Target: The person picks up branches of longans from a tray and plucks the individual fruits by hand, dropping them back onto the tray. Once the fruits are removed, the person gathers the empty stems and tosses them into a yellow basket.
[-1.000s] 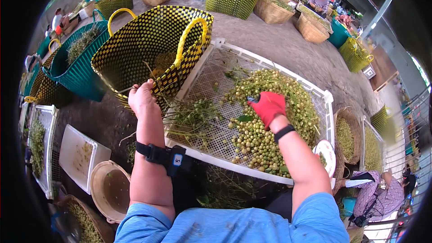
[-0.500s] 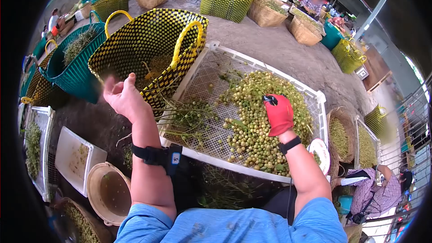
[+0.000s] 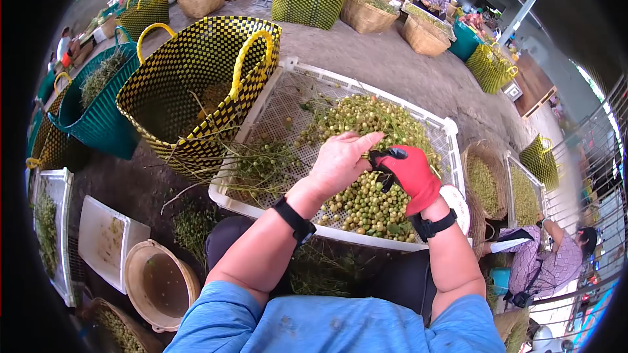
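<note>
My left hand (image 3: pixel 339 162), bare, meets my right hand (image 3: pixel 413 178) above a heap of small round yellow-green fruits (image 3: pixel 366 209). Its fingers are closed, and what they pinch, if anything, is hidden where the hands meet. A red glove with black fingertips covers my right hand; the fingers are bent together, and I cannot make out what is in them. The fruits lie in a white perforated plastic tray (image 3: pixel 261 106) in front of me. Thin green stems (image 3: pixel 265 163) lie at the tray's left side, some across its rim.
A black-and-yellow woven basket (image 3: pixel 190 46) stands beyond the tray's left corner, with a teal basket (image 3: pixel 98 124) beside it. A round tub (image 3: pixel 160 287) and a white bin (image 3: pixel 104 242) are at lower left. A person (image 3: pixel 540 265) sits at right; others work at the back.
My left hand has moved from beside the woven basket, where its fingers were apart, rightward to my right hand over the fruits. My right hand has turned toward it. The view has shifted slightly.
</note>
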Motion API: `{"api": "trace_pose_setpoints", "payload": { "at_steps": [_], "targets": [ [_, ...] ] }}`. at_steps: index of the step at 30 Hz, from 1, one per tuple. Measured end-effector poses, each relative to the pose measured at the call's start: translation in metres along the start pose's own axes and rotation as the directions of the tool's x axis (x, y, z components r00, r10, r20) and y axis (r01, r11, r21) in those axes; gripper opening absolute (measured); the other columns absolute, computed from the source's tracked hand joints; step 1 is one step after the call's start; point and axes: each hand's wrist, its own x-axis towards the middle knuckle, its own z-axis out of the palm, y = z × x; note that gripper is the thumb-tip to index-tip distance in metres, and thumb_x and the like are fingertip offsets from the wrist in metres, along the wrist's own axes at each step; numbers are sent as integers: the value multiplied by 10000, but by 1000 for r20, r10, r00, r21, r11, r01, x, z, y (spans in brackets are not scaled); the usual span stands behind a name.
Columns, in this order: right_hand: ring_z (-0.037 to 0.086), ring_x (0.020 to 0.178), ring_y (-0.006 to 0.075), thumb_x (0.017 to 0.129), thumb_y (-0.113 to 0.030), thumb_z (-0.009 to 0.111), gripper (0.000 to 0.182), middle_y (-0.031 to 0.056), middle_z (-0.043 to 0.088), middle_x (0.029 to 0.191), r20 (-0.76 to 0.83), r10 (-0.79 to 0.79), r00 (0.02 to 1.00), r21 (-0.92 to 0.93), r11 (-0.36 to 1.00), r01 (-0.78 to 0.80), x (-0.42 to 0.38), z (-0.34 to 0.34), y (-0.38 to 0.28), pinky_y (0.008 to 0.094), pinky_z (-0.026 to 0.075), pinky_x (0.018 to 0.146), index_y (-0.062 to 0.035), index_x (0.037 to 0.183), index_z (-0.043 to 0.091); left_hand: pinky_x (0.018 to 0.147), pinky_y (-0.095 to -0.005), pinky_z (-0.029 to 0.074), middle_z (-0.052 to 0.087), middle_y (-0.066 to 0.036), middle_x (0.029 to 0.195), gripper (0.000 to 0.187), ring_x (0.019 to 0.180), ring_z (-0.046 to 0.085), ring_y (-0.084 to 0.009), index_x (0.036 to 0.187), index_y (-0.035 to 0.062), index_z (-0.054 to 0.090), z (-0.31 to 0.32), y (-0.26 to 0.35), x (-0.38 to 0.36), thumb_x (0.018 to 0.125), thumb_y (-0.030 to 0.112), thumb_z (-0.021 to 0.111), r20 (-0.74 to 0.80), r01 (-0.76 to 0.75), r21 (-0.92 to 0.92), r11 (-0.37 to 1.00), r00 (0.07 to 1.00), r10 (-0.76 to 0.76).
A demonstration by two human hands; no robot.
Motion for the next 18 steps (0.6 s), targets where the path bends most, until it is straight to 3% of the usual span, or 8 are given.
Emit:
{"api": "trace_pose_setpoints", "payload": {
  "at_steps": [2,4,7,9,11,13,15,18],
  "targets": [
    [587,583,111,839,-137,661,143,52,648,704,-42,-6,999,-31,1000,4,-1,2,-1,277,466,505,6,848,677,808,-367,511,681,-122,919,320,881,650,-285,1051,115,680,12,-3,-1,731,104,659,363,310,65,948,878,-312],
    [555,557,100,858,-192,674,187,33,634,689,-153,-118,981,-172,981,92,2,0,9,260,442,484,-5,860,686,774,-352,516,685,-110,875,255,828,658,-272,987,113,697,26,-13,-9,735,114,656,239,336,37,941,911,-335],
    [573,579,95,859,-193,676,193,30,645,695,-345,-48,937,-41,998,36,9,-18,28,243,437,495,-1,870,689,635,-283,517,703,-85,811,175,684,669,-198,885,74,722,27,-28,-13,717,86,675,34,489,-203,848,869,-493],
    [644,692,145,830,-188,703,226,56,683,774,-295,120,948,94,991,-96,11,-36,49,266,493,606,-5,961,682,598,-250,508,703,-67,779,174,656,652,-136,898,33,716,20,-34,-7,727,47,690,195,593,-708,384,686,-701],
    [669,892,202,795,-184,727,348,98,699,931,-292,-333,897,-533,835,136,10,-40,69,299,511,778,-19,1091,647,585,-230,502,692,-51,788,159,660,635,-111,907,13,696,18,-43,-5,753,45,709,264,566,-781,262,681,-683],
    [640,1022,232,753,-160,755,502,126,664,1090,-291,-302,908,-511,851,119,12,-37,73,324,486,886,-40,1210,586,590,-234,509,694,-56,790,143,650,637,-121,917,29,689,12,-38,1,779,64,707,347,576,-815,66,576,-740],
    [627,1044,202,761,-109,754,540,120,639,1163,-252,-333,909,-161,940,300,16,-25,75,309,481,903,-47,1258,552,586,-234,508,694,-62,812,137,657,639,-126,934,34,679,13,-40,0,801,67,695,360,553,-832,32,584,-728],
    [613,1051,162,795,-63,727,533,102,629,1189,-125,-271,955,39,960,277,14,-1,55,291,478,913,-35,1287,524,540,-228,451,669,-82,828,38,702,610,-123,902,49,618,20,-42,-1,864,55,619,419,524,-849,-69,588,-692]
  ]
}}
